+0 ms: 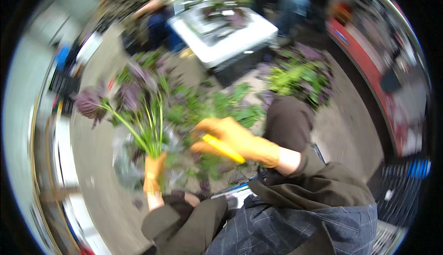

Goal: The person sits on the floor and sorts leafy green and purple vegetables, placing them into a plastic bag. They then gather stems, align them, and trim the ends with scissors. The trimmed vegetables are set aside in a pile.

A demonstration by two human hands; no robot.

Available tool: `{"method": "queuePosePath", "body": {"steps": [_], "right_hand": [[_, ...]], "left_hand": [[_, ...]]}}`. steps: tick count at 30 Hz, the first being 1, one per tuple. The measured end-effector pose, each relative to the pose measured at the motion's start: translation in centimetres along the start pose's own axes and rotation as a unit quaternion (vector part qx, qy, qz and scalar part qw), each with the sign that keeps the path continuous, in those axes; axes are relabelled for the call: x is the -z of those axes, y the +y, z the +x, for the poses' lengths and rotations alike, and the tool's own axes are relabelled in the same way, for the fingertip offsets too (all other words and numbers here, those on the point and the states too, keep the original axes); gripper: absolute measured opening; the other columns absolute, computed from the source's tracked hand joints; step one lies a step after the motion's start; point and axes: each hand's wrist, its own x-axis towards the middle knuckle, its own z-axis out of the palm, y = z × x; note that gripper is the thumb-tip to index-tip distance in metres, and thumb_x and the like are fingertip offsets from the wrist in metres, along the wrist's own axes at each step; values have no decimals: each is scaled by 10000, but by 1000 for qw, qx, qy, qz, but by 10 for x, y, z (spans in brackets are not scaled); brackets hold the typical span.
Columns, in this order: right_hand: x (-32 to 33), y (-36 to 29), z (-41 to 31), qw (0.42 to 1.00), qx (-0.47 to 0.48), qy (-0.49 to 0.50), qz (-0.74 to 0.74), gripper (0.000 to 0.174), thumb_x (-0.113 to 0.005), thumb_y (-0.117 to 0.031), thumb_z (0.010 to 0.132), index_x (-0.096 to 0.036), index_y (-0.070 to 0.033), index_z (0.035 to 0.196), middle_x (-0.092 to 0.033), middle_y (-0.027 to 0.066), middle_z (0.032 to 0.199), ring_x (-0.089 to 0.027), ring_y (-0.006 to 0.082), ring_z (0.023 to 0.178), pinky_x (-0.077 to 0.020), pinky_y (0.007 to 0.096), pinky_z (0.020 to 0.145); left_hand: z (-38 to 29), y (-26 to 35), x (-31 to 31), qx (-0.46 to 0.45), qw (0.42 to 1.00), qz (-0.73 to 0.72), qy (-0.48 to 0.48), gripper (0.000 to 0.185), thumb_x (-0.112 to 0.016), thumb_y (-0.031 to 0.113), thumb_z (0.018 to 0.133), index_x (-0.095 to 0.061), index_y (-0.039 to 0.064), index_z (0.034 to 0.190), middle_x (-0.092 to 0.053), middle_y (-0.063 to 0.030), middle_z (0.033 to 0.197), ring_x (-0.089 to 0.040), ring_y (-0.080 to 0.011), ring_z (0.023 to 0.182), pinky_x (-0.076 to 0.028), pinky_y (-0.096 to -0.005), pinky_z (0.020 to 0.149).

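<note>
My left hand point(154, 173), in an orange glove, grips a bunch of leafy stems point(150, 127) by the lower ends. Its purple and green leaves fan out upward and to the left. In my right hand point(235, 139), also gloved in orange, is a small tool with a yellow handle point(223, 148); motion blur hides its working end. That hand is to the right of the bunch and apart from it. Below both hands, loose green and purple leaves point(207, 165) lie scattered on the floor. A clear plastic bag point(124, 165) with leaves lies beside my left hand.
A heap of green and purple leafy stems point(301, 77) lies beyond my right knee. Ahead stands a low white-topped table point(258, 30) bearing more greens. Two people point(145, 13) sit around it. Red-edged shelving point(363, 78) runs along the right.
</note>
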Motion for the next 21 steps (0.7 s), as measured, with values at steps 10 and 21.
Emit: {"method": "queuePosePath", "body": {"steps": [10,21], "right_hand": [[120,51,-63,975,-116,114,150,382,-628,-355,732,-527,-20,885,-578,127,662,-561,214,567,-421,306,507],[216,93,-127,725,-220,302,579,256,-537,-290,822,-479,-45,873,-470,17,548,-423,57,377,-334,188,325]], "left_hand": [[85,82,-171,-216,878,363,-226,251,-606,201,731,-567,-25,832,-571,-119,581,-546,-186,482,-419,-302,465],[146,345,-538,-306,824,272,-391,219,-604,250,759,-552,45,816,-469,1,516,-400,-79,424,-318,-230,398]]}}
